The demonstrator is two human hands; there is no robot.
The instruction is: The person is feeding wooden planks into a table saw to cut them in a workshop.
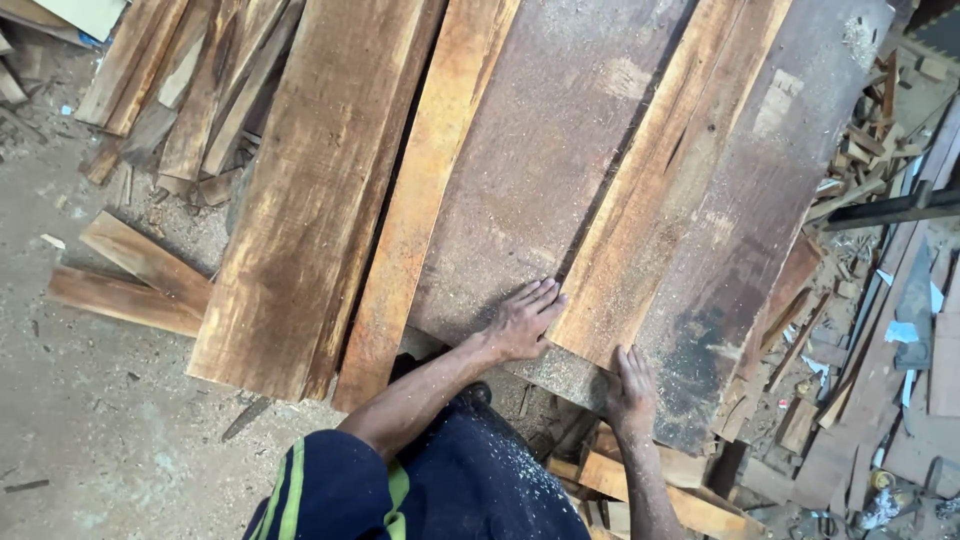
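Dark blue sleeve with green stripes (330, 485) sits nearest the lens; left hand (522, 320) lies flat, fingers together, on the grey dusty board (545, 170), touching the orange plank's (655, 190) left edge. Right hand (630, 390) grips that plank's near end, fingers curled over it (thumb hidden). Plank runs long axis away from the person, up-right; no labels visible, offcuts (860, 160) right.

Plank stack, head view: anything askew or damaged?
Yes. The orange plank under the right hand lies skewed across the grey boards, not parallel to them. The left hand rests flat on a grey board. Sawdust coats the stack; offcuts litter the floor at right.
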